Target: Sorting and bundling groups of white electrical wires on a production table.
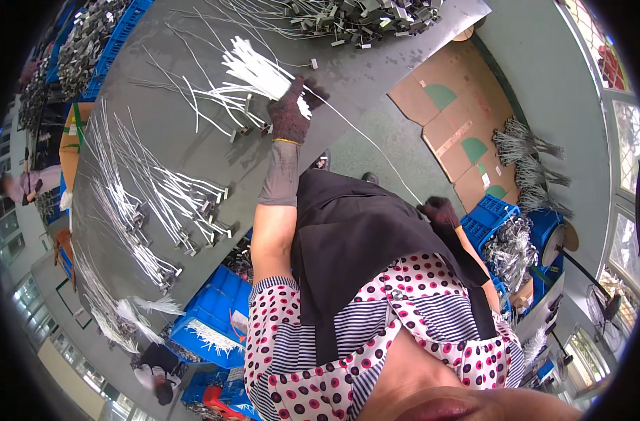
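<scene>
My left hand (292, 116), in a dark knitted glove, is closed round a thick bunch of white tubes (253, 69) above the grey table (246, 186). A thin white wire (376, 145) runs from that hand, past the table's edge, to my right hand (441, 212). The right hand, gloved too, is low on the right beside my black apron (362, 231), its fingers closed at the wire's end. Left of my left hand lie several wires with white sleeves (218, 95) and small box-shaped ends. One small grey piece (314, 64) lies just beyond the hand.
Bundles of sleeved wires (187, 200) lie on the table's left. A heap of small metal parts (365, 19) covers its far side. Flattened cardboard (443, 144) and blue crates (490, 214) stand right. A blue bin (194, 340) stands near left. Another person (155, 375) is lower left.
</scene>
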`<state>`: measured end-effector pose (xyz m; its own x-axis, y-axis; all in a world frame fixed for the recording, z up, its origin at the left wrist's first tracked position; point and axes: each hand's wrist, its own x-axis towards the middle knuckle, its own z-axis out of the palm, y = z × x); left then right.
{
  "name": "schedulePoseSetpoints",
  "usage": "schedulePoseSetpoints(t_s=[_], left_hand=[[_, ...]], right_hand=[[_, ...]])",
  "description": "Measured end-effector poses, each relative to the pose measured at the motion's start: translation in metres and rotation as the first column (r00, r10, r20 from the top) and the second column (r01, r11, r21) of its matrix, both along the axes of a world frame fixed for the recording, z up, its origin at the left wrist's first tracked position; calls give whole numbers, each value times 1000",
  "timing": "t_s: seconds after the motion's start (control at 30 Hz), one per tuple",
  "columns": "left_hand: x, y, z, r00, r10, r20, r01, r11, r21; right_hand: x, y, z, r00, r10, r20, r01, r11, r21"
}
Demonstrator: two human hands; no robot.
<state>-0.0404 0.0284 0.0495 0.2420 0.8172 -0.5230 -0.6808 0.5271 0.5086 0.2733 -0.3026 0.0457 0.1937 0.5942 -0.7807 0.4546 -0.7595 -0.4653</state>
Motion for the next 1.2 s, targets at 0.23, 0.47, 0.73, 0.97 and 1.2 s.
schedulePoseSetpoints(t_s=[0.23, 0.47, 0.73, 0.97, 1.2], left_hand=[[21, -61, 10, 918, -321, -234, 327, 945, -13], [-17, -16, 26, 901, 22, -434, 82, 972, 219], [-60, 12, 46, 846, 38, -532, 55, 986, 158], [-58, 17, 25, 640, 194, -743, 434, 707, 558], [-77, 23, 25, 831, -26, -556, 110, 987, 118]], right_hand=[[-72, 175, 4, 967, 68, -245, 20, 940, 341], [-160, 244, 25, 714, 53, -698, 173, 953, 250], [-206, 301, 31, 871, 119, -477, 94, 912, 399], [-219, 364, 16, 888, 48, -458, 90, 957, 275], [-248, 376, 14, 841, 534, 88, -463, 626, 627]])
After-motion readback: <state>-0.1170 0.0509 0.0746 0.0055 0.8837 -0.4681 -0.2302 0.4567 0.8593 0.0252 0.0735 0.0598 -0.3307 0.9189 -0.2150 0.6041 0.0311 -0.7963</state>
